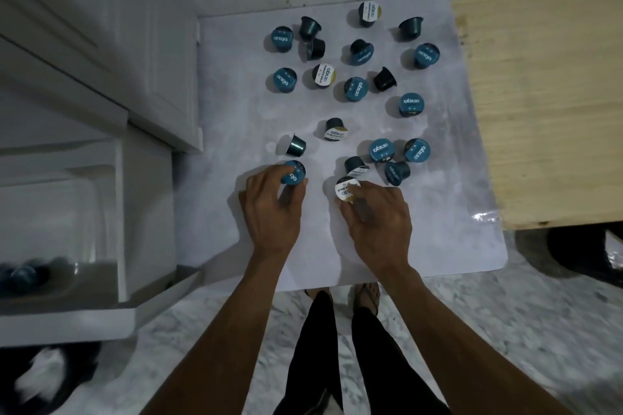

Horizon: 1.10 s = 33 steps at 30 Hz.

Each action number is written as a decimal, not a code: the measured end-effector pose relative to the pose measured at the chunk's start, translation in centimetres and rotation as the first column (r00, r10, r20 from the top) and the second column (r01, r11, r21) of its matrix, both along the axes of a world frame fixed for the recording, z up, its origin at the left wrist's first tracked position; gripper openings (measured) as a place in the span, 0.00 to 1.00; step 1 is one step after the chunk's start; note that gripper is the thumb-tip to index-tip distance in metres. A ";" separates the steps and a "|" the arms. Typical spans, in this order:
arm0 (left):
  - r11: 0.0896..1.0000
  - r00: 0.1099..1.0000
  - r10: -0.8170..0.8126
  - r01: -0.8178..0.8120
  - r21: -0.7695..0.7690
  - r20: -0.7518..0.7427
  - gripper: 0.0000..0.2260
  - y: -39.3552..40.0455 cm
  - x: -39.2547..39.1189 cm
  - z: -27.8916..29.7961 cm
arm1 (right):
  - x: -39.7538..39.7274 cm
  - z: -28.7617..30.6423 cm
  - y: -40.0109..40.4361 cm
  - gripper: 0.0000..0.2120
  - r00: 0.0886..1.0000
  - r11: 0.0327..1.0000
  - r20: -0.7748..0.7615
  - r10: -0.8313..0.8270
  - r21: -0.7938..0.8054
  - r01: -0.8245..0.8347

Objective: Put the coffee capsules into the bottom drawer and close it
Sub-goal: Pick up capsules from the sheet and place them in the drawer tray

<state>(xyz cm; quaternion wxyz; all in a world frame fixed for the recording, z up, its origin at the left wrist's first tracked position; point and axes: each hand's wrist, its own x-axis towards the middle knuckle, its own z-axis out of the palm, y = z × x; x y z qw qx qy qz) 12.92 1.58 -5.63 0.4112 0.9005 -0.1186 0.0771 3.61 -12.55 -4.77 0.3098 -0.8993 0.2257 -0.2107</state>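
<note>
Open bottom drawer [64, 290], a few capsules seen blurred inside; left hand [271, 209], closed on a blue-lidded capsule [292, 173]; right hand [379, 224], closed on a white-lidded capsule [347, 190]; remaining capsules [355, 89], scattered over the white mat [448, 212].

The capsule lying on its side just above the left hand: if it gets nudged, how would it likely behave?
The side-lying capsule would probably roll, and in a curve, since its body tapers. It looks small and likely light, so a slight push should move it. The white mat looks smooth, so it may also slide.
</note>
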 end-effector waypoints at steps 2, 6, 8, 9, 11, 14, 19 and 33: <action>1.000 1.000 0.004 -0.004 -0.021 -0.013 0.14 0.2 -0.2 0.0 | -0.1 0.3 -0.1 0.10 0.999 0.999 0.034 0.005 0.040 -0.007; 0.996 0.999 0.034 -0.037 -0.083 -0.036 0.13 0.8 -1.2 2.0 | -0.8 2.2 -0.4 0.11 0.996 0.992 0.094 -0.007 0.124 -0.005; 0.991 0.997 0.071 -0.075 -0.115 -0.033 0.13 1.2 -2.1 4.2 | -1.2 3.9 -0.6 0.12 0.996 0.990 0.092 0.002 0.141 -0.015; 0.987 0.996 0.088 -0.091 -0.131 -0.029 0.13 1.5 -2.6 5.6 | -1.3 4.9 -0.7 0.12 0.996 0.987 0.090 0.010 0.160 -0.024; 0.982 0.995 0.102 -0.104 -0.159 -0.022 0.12 2.1 -3.7 8.4 | -1.5 6.8 -0.8 0.11 0.993 0.978 0.111 0.037 0.200 -0.059; 0.974 0.990 0.139 -0.135 -0.184 0.007 0.12 3.9 -5.1 12.7 | -1.6 9.8 0.0 0.11 0.982 0.949 0.171 0.079 0.290 -0.127; 0.974 0.983 0.171 -0.158 -0.162 0.072 0.13 9.5 -5.9 19.1 | -0.4 15.9 4.1 0.11 0.948 0.910 0.266 0.172 0.327 -0.256; 0.979 0.966 0.181 -0.160 0.126 -0.184 0.10 34.7 4.5 21.7 | 9.8 19.4 25.5 0.10 0.849 0.810 0.174 0.499 0.255 -0.528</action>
